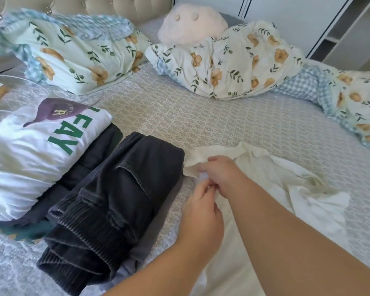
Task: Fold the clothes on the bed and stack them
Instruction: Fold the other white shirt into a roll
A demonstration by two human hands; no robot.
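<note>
A: So, where's the work rn?

B: Lower centre-right of the frame. Crumpled cream-white soft cotton garment [265, 189] lies spread on the patterned grey-beige bedspread [222, 118], not folded yet. Both hands meet at its left edge, approx mid-frame.

A: Fingers?

B: Right hand [220, 174] pinches a fold of the cream fabric at its upper-left corner, fingertips curled onto it. Left hand [201, 208] sits just below, touching the right, fingers curled in; looks like it pinches the same edge, or maybe a small tag, but that bit is too blurred to be sure.

A: What's done already?

B: Folded dark charcoal corduroy-cuffed trousers [115, 189] lie just left of the hands. Further left, a folded white T-shirt w/ green letters and a purple crest [30, 150] tops a stack of darker clothes. My read: roughly most of the pile is sorted, cream piece is what's left in view.

A: How will it handle?

B: Prob. light, thin, very floppy, no stiffness, so it'll sag and wrinkle when lifted. Not fragile or slippery. Best bet imo: take it at two corners or the shoulder seams, one per hand, well apart, shake flat, then fold. Gripping both hands at one spot, as now, would let the rest bunch up.

A: Anything else around?

B: Floral pillows [77, 54] upper left and top centre, plush cream cushion [190, 22] top centre.
</note>
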